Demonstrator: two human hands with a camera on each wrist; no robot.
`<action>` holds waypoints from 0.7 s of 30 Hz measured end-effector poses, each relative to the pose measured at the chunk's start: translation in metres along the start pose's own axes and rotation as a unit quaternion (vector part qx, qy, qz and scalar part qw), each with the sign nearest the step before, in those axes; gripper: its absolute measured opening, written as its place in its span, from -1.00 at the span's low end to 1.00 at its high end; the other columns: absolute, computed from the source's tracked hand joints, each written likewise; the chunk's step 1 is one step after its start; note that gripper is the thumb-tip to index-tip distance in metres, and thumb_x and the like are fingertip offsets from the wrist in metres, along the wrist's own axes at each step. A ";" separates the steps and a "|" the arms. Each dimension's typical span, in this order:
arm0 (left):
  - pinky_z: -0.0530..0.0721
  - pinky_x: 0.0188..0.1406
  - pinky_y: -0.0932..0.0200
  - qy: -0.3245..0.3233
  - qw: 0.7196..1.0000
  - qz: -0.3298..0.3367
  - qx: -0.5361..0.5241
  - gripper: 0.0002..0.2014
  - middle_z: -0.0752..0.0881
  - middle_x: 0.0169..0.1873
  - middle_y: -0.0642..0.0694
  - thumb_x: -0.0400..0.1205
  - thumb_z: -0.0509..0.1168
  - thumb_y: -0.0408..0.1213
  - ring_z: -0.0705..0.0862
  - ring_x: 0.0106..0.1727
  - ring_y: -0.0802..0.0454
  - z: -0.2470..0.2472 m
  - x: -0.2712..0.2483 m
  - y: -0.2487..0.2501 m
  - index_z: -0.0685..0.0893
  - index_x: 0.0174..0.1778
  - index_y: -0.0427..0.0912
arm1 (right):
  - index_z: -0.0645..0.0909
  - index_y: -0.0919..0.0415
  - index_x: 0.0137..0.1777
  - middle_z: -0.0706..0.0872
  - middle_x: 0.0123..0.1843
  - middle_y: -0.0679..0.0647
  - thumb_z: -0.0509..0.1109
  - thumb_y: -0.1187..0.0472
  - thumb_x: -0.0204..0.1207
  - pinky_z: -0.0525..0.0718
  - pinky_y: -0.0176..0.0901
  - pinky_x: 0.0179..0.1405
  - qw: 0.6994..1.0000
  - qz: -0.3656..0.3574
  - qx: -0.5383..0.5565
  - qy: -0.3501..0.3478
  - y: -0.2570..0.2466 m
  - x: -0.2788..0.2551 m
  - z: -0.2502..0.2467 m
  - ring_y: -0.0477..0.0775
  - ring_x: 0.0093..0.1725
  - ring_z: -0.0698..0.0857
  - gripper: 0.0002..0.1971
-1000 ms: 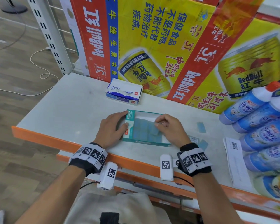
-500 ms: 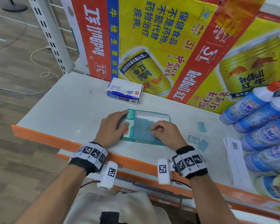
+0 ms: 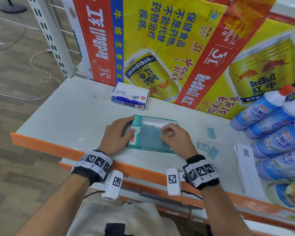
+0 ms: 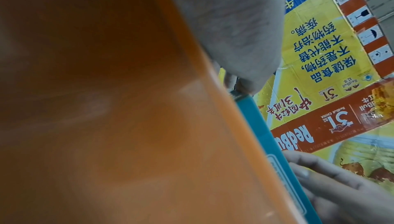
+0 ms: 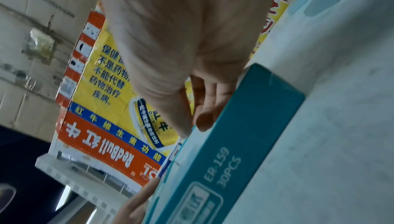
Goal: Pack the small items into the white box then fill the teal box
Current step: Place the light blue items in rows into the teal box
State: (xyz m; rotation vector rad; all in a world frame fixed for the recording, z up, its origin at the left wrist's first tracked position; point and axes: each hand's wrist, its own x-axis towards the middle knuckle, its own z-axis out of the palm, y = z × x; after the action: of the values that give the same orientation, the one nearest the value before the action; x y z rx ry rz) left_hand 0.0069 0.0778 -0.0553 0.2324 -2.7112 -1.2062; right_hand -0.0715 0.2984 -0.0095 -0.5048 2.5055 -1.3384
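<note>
The open teal box (image 3: 160, 149) lies near the table's front edge, with several blue erasers (image 3: 150, 135) laid flat inside it. My left hand (image 3: 129, 125) rests against its left end, index by the far corner and thumb on the side flap. My right hand (image 3: 162, 133) hovers over the box with fingers curled, their tips pinching one blue eraser among the packed ones. In the right wrist view the fingers (image 5: 204, 106) dip behind the box wall (image 5: 245, 135). The white eraser box (image 3: 129, 96) stands shut behind. Three loose blue erasers (image 3: 211, 133) lie to the right.
Blue-and-white bottles (image 3: 262, 109) lie stacked at the right, beside a white barcode sheet (image 3: 245, 159). A large yellow and red carton (image 3: 177, 48) walls off the back. The table's orange front edge (image 3: 58, 147) runs just below my wrists.
My right hand has slid left and toward me over the erasers inside the teal box. The left hand and the box have stayed put.
</note>
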 end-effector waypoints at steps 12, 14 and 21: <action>0.37 0.38 0.01 0.009 1.000 0.002 0.007 -0.46 0.54 0.42 0.09 0.57 0.09 0.03 0.47 0.41 0.09 0.000 0.000 0.000 0.41 0.51 0.05 | 0.47 0.17 0.43 0.48 0.43 0.23 0.30 0.24 0.54 0.32 0.03 0.45 0.953 0.126 -0.241 0.137 0.049 0.012 -0.074 0.26 0.44 0.37 -0.56; 0.33 0.37 0.06 0.005 1.000 0.003 0.012 -0.45 0.54 0.42 0.08 0.57 0.07 0.04 0.45 0.42 0.09 0.000 0.000 -0.001 0.39 0.52 0.06 | 0.34 0.17 0.53 0.34 0.55 0.22 0.22 0.18 0.58 0.27 0.12 0.48 0.932 0.189 -0.293 0.103 0.055 0.013 -0.081 0.31 0.54 0.23 -0.50; 0.28 0.38 0.01 -0.005 1.000 -0.007 0.027 -0.44 0.53 0.41 0.06 0.58 0.03 0.08 0.39 0.46 0.08 0.002 0.001 -0.004 0.36 0.54 0.11 | 0.44 0.17 0.44 0.40 0.45 0.31 0.12 0.29 0.61 0.37 0.11 0.36 0.914 0.222 -0.333 0.063 0.058 0.012 -0.082 0.39 0.41 0.34 -0.60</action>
State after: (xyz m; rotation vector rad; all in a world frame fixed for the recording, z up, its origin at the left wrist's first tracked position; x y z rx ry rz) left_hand 0.0062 0.0761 -0.0591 0.2521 -2.7587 -1.1412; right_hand -0.1242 0.3850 -0.0139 0.0573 2.9065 -0.3437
